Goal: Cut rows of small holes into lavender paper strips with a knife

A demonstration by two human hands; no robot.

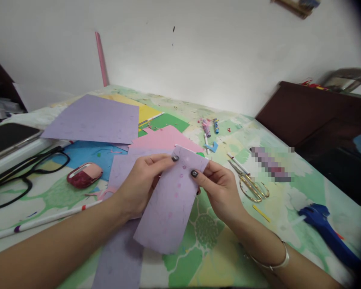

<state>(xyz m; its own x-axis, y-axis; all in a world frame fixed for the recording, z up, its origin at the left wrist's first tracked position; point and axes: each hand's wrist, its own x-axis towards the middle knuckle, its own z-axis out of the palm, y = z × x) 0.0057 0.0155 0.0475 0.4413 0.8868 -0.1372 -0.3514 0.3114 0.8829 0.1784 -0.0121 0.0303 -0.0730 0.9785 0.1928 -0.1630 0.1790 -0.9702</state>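
Note:
Between both hands is a strip of purple paper (171, 208) with a line of small pink dots down its middle. My left hand (147, 176) pinches its upper left edge, thumb on top. At the upper right edge, my right hand (218, 184) grips the same paper, thumb in front and fingers behind. The strip's lower end hangs toward me and curls slightly. Beneath it, another purple sheet (120, 249) lies on the table, partly covered by my left arm. Gold-handled scissors (249, 182) rest to the right of my right hand.
Purple (93, 118), pink (165, 140) and blue paper lie behind my hands. A blue glue gun (325, 233) is at the right. Black glasses (27, 176), a pink-and-red case (84, 175) and a phone (12, 136) are at the left. Markers and scraps are scattered over the patterned tablecloth.

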